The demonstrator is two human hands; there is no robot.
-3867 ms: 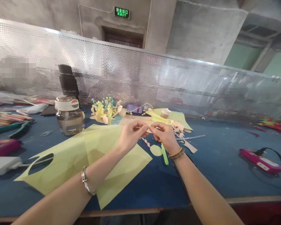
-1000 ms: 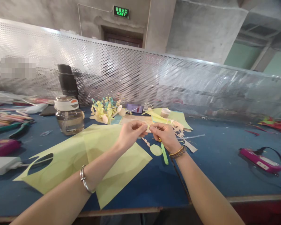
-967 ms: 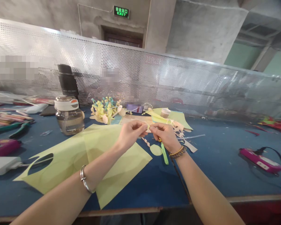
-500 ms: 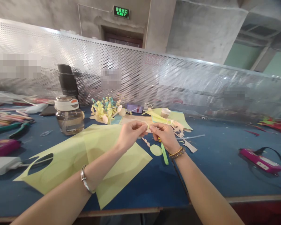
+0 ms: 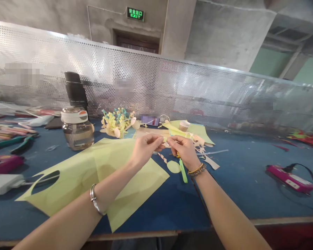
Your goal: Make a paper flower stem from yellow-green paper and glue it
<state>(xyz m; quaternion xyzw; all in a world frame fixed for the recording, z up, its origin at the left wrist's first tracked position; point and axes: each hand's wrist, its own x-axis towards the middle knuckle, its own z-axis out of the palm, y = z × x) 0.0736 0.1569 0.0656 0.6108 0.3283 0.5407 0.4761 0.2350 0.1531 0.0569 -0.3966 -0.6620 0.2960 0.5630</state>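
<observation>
My left hand (image 5: 147, 148) and my right hand (image 5: 183, 148) meet above the table, each closed in a pinch. Between their fingertips is a small piece of pale yellow paper (image 5: 165, 139), partly covered by the fingers. Under my right hand lie a pale green paper disc (image 5: 173, 166) and a bright green cutter-like tool (image 5: 183, 171). A striped stick (image 5: 162, 158) sits beside the disc. Large yellow-green paper sheets (image 5: 130, 184) spread beneath my left forearm, one with a round hole cut near its left end.
A lidded drink bottle (image 5: 77, 130) and a black tall bottle (image 5: 75, 88) stand at the left. Yellow and blue paper flowers (image 5: 116, 121) are at the back. A magenta device (image 5: 290, 178) with a cable lies right. Pliers (image 5: 22, 144) and a white adapter (image 5: 6, 184) lie left.
The fingertips have shifted slightly, and more of the small yellow paper piece shows between them. Everything else stays in place.
</observation>
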